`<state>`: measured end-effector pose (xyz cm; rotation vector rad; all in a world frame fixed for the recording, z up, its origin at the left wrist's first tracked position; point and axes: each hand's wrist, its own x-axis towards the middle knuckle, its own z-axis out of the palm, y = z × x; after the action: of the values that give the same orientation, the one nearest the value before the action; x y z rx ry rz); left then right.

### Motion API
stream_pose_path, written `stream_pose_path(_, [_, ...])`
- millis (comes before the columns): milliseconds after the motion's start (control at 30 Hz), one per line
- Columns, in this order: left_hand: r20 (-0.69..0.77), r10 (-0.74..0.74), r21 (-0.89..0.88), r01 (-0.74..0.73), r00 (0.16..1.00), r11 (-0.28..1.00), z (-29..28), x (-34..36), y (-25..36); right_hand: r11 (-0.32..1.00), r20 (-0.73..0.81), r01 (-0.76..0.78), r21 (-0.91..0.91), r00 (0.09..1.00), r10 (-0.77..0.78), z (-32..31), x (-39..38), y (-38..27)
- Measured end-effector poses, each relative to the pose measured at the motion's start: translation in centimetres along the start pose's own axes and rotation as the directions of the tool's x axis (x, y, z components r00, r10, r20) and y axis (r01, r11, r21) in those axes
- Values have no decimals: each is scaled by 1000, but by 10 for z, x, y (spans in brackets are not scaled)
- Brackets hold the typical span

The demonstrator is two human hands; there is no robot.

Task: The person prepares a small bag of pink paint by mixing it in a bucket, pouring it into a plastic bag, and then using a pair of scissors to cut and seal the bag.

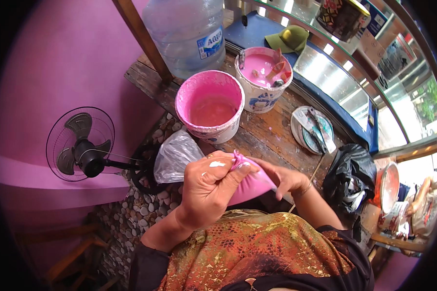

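Observation:
In front of my chest is a small plastic bag [250, 186], bulging with something pink. Its twisted neck is pinched between the thumb and fingers of my left hand [206, 182], which has white smears on it. My right hand [287, 180] curves around the bag's right end, fingers partly hidden behind it. Just beyond stands a white bucket [222, 135], its inner wall coated pink, with reddish liquid low inside. Behind it to the right, a second white bucket [260, 99] holds pink paint and several brushes. A crumpled clear plastic bag [177, 156] lies beside my left hand.
Buckets stand on a worn wooden table [269, 128]. A large water bottle [182, 41] is behind; lids with a scraper [313, 128] lie right, near a black plastic bag [350, 174]. Left are a black fan [85, 150] and pebbles [141, 213]. A glass case [335, 68] borders the far right.

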<state>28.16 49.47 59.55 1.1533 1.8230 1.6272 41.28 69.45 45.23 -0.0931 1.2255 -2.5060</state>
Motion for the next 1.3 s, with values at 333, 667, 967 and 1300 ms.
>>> stream_pose_path(333, [-188, -223, -666, 43, 957, 745, 47, 50, -15, 964, -371, 264, -34, 892, -257, 40, 6, -25])
stream_pose_path(667, [-277, -282, -880, -125, 919, 457, 57, 95, -68, 886, -488, 336, -320, 742, -459, 31, 13, -69])
stream_pose_path(967, [-285, -542, -959, -242, 791, 151, 51, 107, -90, 711, -482, 151, -687, 637, -602, 47, 63, -123])
stream_pose_path(1300, [-164, -625, -985, -160, 763, 63, 37, 114, -105, 603, -492, -92, -792, 682, -541, 33, 107, -138])
